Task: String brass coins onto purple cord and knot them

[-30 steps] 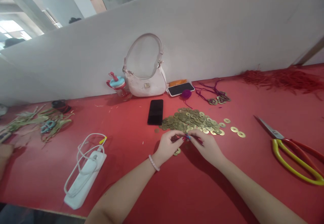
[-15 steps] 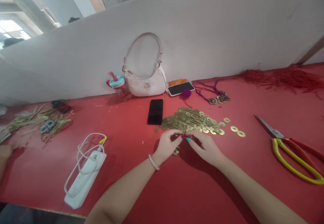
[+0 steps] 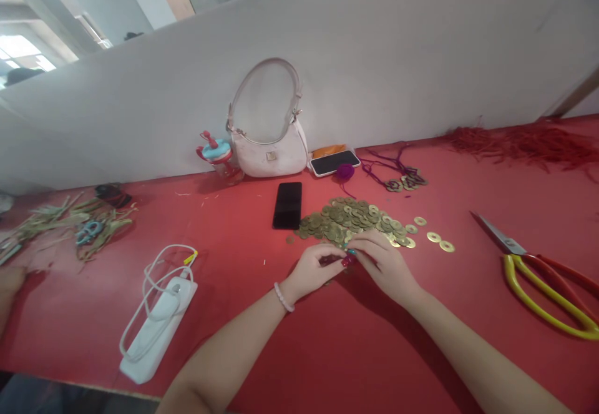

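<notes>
We face a pale partition (image 3: 397,70), with our red worktop (image 3: 327,351) running along its foot. At the back, a heap of red strands (image 3: 524,143) spreads to the right, and a white handbag (image 3: 266,163) leans near the middle. Big scissors (image 3: 517,283) lie open at the far right; a white power strip (image 3: 140,361) with its looped cable rests at left.

Our left hand (image 3: 309,271) and right hand (image 3: 386,267) meet at the near edge of the coin pile (image 3: 353,217) — fingers of both closed in a pinch, fingertips together on what looks like a bit of purple cord (image 3: 350,257), mostly hidden, so we cannot make out its shape. At the left edge we see part of another person's hand (image 3: 10,280).

A lidded cup (image 3: 219,153) stands beside the handbag. A black phone (image 3: 287,205) lies just beside the coin pile, and a white-edged phone (image 3: 334,163) sits farther back. Behind the pile, to the right, are coins tied with cord (image 3: 406,181). Smaller yet — a purple ball of thread (image 3: 345,171) by the white-edged phone, and a few loose coins (image 3: 433,237) right of the pile.
</notes>
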Available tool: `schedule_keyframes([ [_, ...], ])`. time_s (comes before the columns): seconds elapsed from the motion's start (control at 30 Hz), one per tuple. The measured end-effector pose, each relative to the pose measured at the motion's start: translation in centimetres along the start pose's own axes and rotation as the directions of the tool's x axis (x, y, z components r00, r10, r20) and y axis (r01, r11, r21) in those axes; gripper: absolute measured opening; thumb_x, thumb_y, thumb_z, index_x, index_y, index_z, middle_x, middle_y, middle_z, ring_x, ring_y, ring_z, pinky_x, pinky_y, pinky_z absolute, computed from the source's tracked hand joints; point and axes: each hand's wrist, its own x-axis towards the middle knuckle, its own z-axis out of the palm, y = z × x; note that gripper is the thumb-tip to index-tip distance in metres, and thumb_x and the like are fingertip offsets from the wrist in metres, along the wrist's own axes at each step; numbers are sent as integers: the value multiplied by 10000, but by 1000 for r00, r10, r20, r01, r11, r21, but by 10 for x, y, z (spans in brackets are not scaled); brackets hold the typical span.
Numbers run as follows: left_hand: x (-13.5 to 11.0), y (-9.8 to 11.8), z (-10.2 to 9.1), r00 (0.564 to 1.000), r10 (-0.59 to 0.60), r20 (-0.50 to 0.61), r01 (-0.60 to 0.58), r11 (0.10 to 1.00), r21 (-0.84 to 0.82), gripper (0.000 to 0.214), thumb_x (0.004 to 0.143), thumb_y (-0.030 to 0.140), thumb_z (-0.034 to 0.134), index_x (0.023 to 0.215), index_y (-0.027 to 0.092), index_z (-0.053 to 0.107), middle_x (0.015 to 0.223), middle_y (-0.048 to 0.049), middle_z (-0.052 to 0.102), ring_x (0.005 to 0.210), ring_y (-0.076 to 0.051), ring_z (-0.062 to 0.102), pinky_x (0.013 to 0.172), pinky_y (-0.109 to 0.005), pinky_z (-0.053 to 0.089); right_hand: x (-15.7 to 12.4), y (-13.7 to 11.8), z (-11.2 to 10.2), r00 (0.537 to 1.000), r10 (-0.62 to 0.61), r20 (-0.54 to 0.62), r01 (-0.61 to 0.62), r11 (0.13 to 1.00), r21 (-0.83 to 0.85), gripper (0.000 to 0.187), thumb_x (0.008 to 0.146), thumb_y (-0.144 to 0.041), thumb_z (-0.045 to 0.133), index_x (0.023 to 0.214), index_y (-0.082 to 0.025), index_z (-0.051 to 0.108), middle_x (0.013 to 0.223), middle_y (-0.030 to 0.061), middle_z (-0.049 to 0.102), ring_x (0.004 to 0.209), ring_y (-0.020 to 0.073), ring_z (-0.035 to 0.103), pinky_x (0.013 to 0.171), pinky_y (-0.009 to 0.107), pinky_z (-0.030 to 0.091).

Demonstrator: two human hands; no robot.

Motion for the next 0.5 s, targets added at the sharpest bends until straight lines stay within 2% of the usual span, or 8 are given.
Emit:
schedule_keyframes([
  [0.1, -1, 4, -1, 1000, 13, 15, -12, 999, -50, 285, 723, 413, 609, 783, 140, 658, 856, -55, 544, 494, -50, 471, 414, -173, 400, -1, -2, 4, 984, 171, 54, -177, 975, 137, 143, 848, -256, 424, 856, -224, 562, 780, 43, 610, 741, 182, 566, 673, 325, 457],
  [0.23, -1, 4, -2, 987, 156, -39, -157, 987, -34, 242, 717, 385, 635, 742, 149, 682, 926, -64, 513, 680, -97, 530, 568, -207, 454, -2, -6, 9, 933, 340, 115, -358, 868, 344, 72, 811, -289, 466, 793, -220, 470, 643, -5, 573, 598, 153, 555, 569, 279, 454],
  [0.37, 0, -1, -3, 969, 236, -70, -236, 972, 8, 197, 743, 348, 621, 748, 163, 690, 968, -79, 558, 791, -138, 564, 681, -250, 473, -3, -10, 14, 909, 345, 235, -416, 795, 441, 121, 812, -310, 462, 745, -221, 417, 563, -33, 529, 525, 134, 519, 519, 256, 431],
  [0.5, 2, -4, -3, 947, 268, -175, -266, 963, 35, 158, 760, 299, 604, 760, 167, 691, 905, -84, 638, 840, -171, 590, 763, -303, 476, -4, -13, 16, 893, 332, 305, -437, 803, 406, 69, 789, -240, 457, 733, -209, 431, 608, -23, 581, 557, 125, 534, 539, 242, 420],
])
